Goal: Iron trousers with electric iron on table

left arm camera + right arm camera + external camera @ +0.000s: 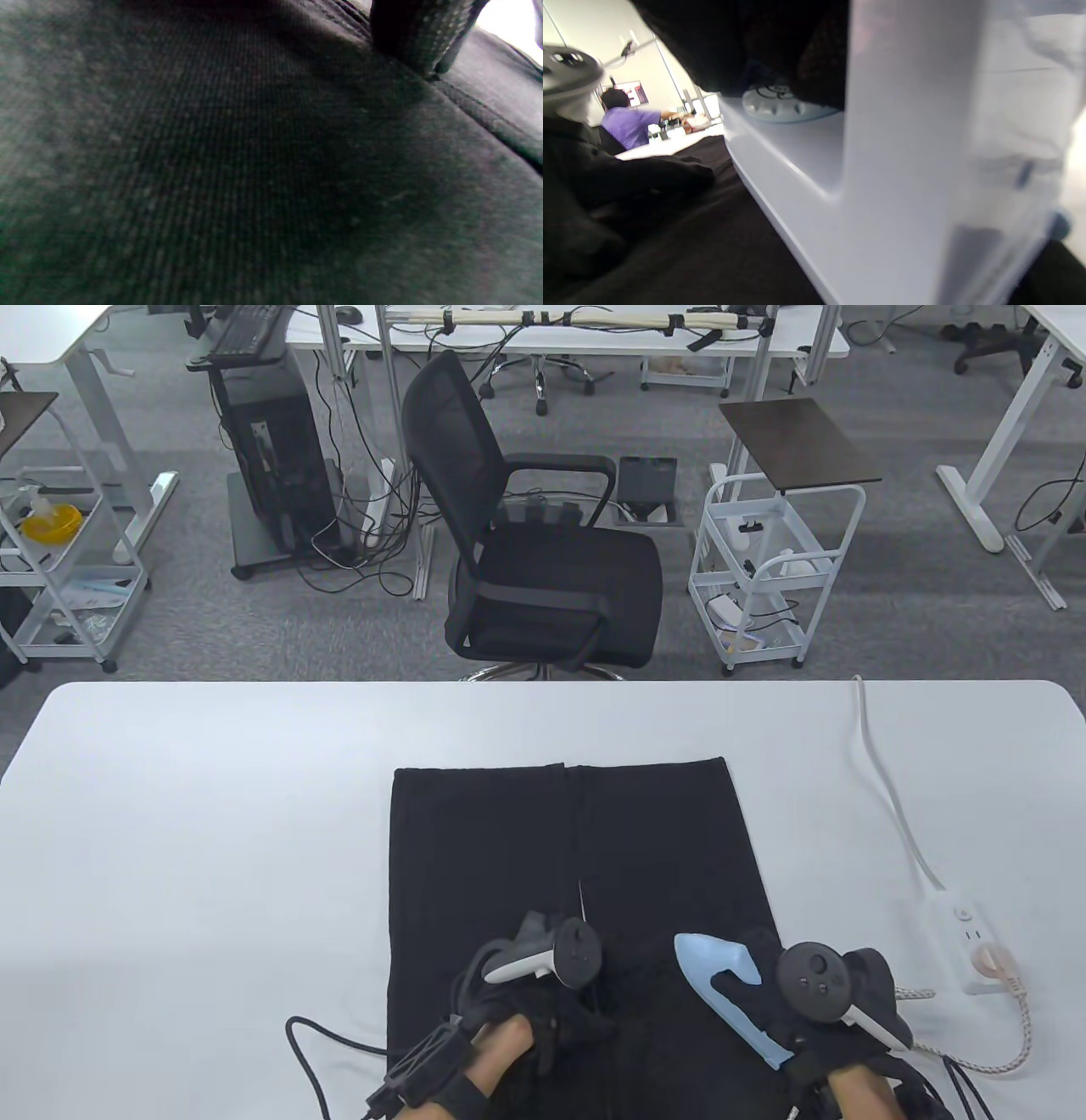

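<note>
Black trousers (560,848) lie flat on the white table (212,831), legs pointing to the far edge. My left hand (517,1010) rests on the fabric near the waist; the left wrist view is filled with the trousers' weave (212,169), and a gloved finger (415,34) touches it at the top right. My right hand (768,976) grips the handle of the pale blue iron (717,980), which sits on the right trouser leg, nose pointing away. In the right wrist view the iron's body (882,169) stands on the cloth (712,245) with gloved fingers (755,42) above it.
A white power strip (963,929) lies right of the trousers, its white cable (891,797) running to the far edge and the iron's braided cord (1014,1035) plugged into it. A black office chair (543,577) stands beyond the table. A person (628,123) sits far off.
</note>
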